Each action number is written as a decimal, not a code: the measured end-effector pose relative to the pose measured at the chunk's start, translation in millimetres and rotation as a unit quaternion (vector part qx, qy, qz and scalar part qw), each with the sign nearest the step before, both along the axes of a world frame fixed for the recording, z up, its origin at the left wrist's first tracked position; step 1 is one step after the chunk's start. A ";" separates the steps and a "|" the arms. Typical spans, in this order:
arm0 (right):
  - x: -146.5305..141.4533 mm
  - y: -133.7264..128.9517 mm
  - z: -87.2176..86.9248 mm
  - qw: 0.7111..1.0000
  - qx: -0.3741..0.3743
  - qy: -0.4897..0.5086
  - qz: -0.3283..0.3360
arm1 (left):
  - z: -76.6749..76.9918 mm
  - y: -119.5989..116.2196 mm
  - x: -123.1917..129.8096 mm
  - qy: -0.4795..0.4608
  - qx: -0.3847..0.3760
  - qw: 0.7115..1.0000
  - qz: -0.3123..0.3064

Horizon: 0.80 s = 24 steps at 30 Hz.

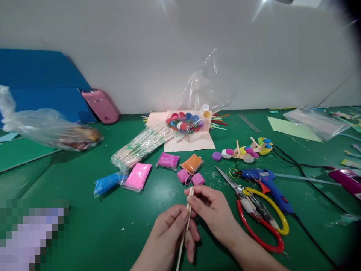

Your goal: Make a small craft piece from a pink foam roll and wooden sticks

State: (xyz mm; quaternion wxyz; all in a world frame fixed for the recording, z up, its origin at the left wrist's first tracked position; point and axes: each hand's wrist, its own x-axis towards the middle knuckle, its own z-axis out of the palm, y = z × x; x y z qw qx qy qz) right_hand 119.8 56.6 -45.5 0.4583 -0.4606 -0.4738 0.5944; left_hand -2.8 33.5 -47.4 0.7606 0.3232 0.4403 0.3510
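1. A green tabletop (93,222) runs back to a pale wall (141,49); the scissors (236,188), with 1 red and 1 yellow handle, serve as the landmark.
2. The pale wooden sticks (187,218), at least 2, are held above the tabletop, left of the scissors. 1 is long and points down toward the near edge of the view.
3. The left hand (172,226) is closed on the sticks, thumb and fingers pinching them lower down. The right hand (207,207) pinches their upper ends; the 2 hands are close together.
4. Left of the scissors and beyond the hands lie small pink pieces (198,178), then 4 packets: orange (192,163), purple (168,160), bright pink (138,176) and blue (108,183).
5. Just behind the scissors lies a blue glue gun (272,182), a pale stick in its back end.
6. Farther behind the scissors is a row of colourful caps and wooden pieces (244,152).
7. Behind and left of the scissors are a clear bag of bottle caps (184,123) on pale paper (188,145), a wrapped stick bundle (142,145) and, farther left, a pink case (103,107).
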 end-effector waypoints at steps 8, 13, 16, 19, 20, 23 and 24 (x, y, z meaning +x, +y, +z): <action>-0.5 -4.1 1.2 1.000 0.020 -0.017 0.009 | 2.8 -1.9 -4.2 0.010 -0.031 0.999 0.037; -2.6 -6.8 1.4 0.999 0.028 -0.016 0.007 | 0.7 -3.0 -10.0 0.011 -0.045 0.998 0.033; -3.1 -7.2 2.8 0.999 0.033 -0.028 0.001 | 0.3 -4.4 -11.4 0.015 -0.047 0.998 0.028; -2.8 -4.6 2.8 0.999 0.021 -0.022 -0.018 | 4.6 -5.3 -12.2 0.027 -0.046 0.998 0.017; -2.4 -3.4 2.4 0.999 0.017 -0.018 -0.028 | 7.0 -4.8 -13.2 0.032 -0.047 0.998 0.018; -1.5 -0.5 0.9 0.998 0.013 -0.015 -0.052 | 13.9 1.3 -21.1 0.063 -0.027 0.996 0.054; -1.3 -0.3 0.4 0.998 0.013 -0.018 -0.053 | 15.2 4.6 -25.2 0.088 -0.004 0.994 0.064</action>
